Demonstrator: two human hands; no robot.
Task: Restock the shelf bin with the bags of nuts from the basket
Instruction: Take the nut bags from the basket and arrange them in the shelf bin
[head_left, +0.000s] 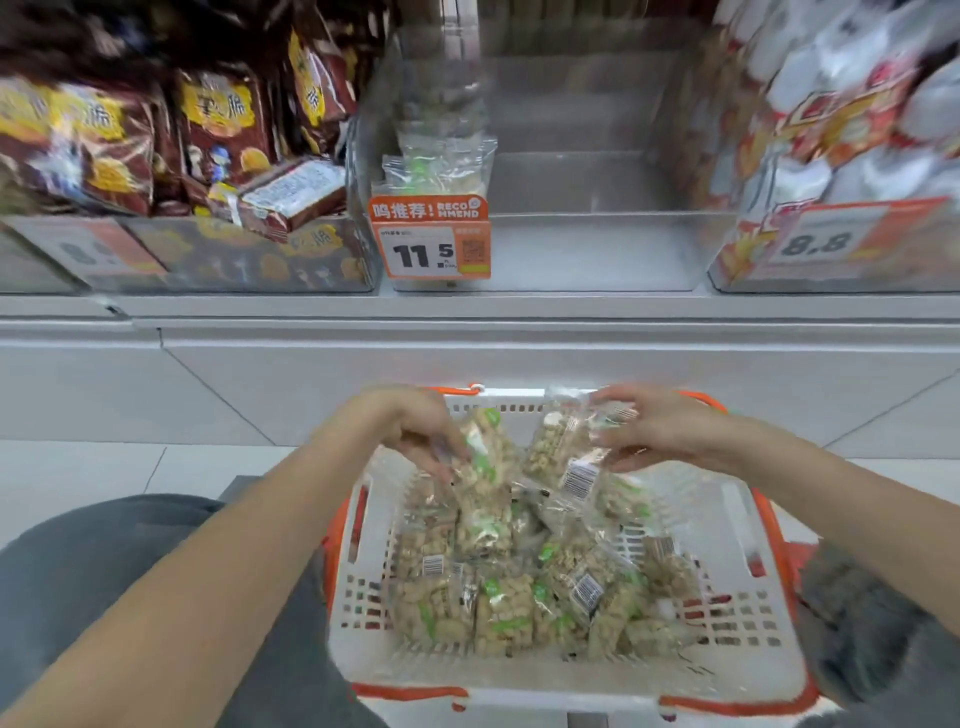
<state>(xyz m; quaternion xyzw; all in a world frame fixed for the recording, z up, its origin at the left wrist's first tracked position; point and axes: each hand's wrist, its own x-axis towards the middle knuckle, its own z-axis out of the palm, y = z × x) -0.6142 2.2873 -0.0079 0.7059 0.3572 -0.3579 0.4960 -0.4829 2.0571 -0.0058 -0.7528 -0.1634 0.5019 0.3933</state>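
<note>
— What stood around the orange price tag (430, 238)?

— A grey metal shelf (467, 306) ran beneath it. Left of the tag sat brown snack bags (156, 135); right of it, red-and-white packs (852, 119).

— And below?

— Pale floor tiles (104, 467), evenly lit.

even, bright, cool store light from above; shadows faint. my view smeared by motion blur, worst at top corners: brown snack packs (130, 135) and red-white packs (852, 104) streaky. wide lens bends shelf edge (467, 312). price tag (431, 244) sharpest. soft glare on clear bin wall (597, 249). my fingers (441, 462) slightly blurred.
</note>
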